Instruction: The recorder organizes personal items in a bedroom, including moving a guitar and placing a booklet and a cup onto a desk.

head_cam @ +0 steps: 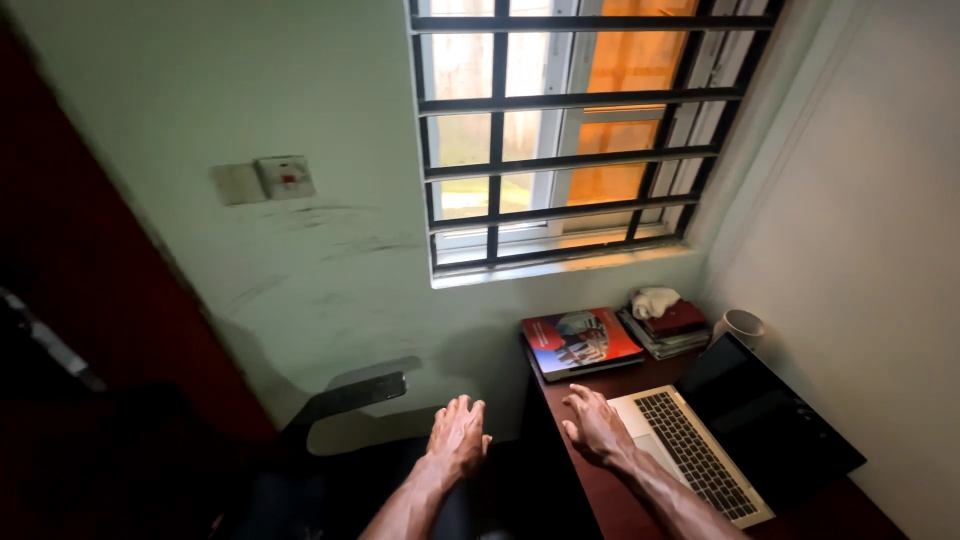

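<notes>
Both hands are spread wide, holding nothing: the right hand (597, 427) rests on the surface (600, 490) just beside the laptop (735, 435), the left hand (457, 436) farther off it, over the chair (345, 400).

Barred window (575, 130) ahead of me, wall switch (285, 176) left of it, red book (580, 341), stacked books (668, 328) and white cup (741, 326) beyond.

Both forearms were bare, with no sleeves; the left hand (457, 434) and right hand (597, 427) wore no gloves or rings.
</notes>
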